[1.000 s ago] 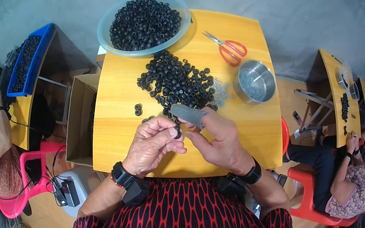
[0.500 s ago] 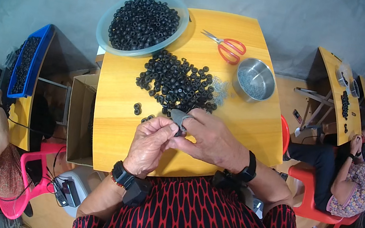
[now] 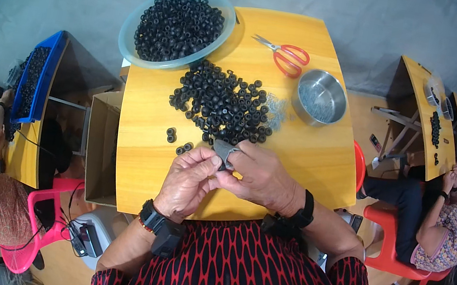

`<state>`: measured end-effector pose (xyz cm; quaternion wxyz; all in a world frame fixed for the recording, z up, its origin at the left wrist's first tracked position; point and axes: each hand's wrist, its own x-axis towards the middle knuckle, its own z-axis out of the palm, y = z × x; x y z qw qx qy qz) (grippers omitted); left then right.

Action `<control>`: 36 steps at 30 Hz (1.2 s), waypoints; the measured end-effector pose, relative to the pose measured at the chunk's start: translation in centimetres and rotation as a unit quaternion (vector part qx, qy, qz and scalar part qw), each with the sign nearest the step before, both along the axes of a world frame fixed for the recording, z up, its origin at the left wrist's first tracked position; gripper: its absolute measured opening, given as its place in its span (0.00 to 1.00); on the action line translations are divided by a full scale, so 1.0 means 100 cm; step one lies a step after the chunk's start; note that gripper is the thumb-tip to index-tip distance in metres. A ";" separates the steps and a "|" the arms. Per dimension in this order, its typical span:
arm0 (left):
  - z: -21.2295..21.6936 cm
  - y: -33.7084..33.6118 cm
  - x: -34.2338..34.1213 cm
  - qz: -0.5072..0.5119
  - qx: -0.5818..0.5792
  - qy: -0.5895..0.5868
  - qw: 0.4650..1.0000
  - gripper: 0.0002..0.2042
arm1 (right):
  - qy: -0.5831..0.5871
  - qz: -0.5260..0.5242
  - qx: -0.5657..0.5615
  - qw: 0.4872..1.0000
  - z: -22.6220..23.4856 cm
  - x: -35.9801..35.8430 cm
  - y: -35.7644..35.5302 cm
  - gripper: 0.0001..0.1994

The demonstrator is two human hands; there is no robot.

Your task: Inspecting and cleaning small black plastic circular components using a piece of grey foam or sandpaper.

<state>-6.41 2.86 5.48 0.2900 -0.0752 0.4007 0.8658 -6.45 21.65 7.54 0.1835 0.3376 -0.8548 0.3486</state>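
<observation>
Both hands meet over the near part of the yellow table (image 3: 318, 182). My left hand (image 3: 181, 180) is closed, thumb and fingers pinched at the lower edge of a small grey cloth-like piece (image 3: 224, 149). My right hand (image 3: 264, 179) is closed on the same piece from the other side. A dark bit shows between the fingertips, mostly hidden. Just beyond my hands spreads a pile of small black ring-shaped parts (image 3: 220, 102), with a few strays at its left. Small silvery, pin-like pieces (image 3: 276, 113) lie at the pile's right edge.
A pale bowl (image 3: 127, 35) heaped with black parts stands far left on the table. Far right are red-handled scissors (image 3: 288, 59) and a metal bowl (image 3: 338, 109) holding silvery pieces. A cardboard box (image 3: 101, 145) stands left of the table. Co-workers sit at tables on both sides.
My fingers have shifted slightly around the grey piece, and more of it shows. The co-worker at the left has moved a hand to the blue tray's edge.
</observation>
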 end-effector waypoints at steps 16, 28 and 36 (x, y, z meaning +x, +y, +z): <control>0.008 0.004 0.004 0.038 -0.031 0.044 0.998 0.05 | -0.085 0.031 0.015 0.996 0.011 -0.003 0.005 0.13; 0.013 0.003 0.009 0.017 -0.127 0.155 0.980 0.04 | -0.081 0.041 0.032 0.995 0.004 0.004 0.006 0.11; 0.041 0.007 0.015 -0.004 -0.218 0.257 0.941 0.02 | -0.029 0.035 0.038 0.998 0.020 0.019 0.009 0.10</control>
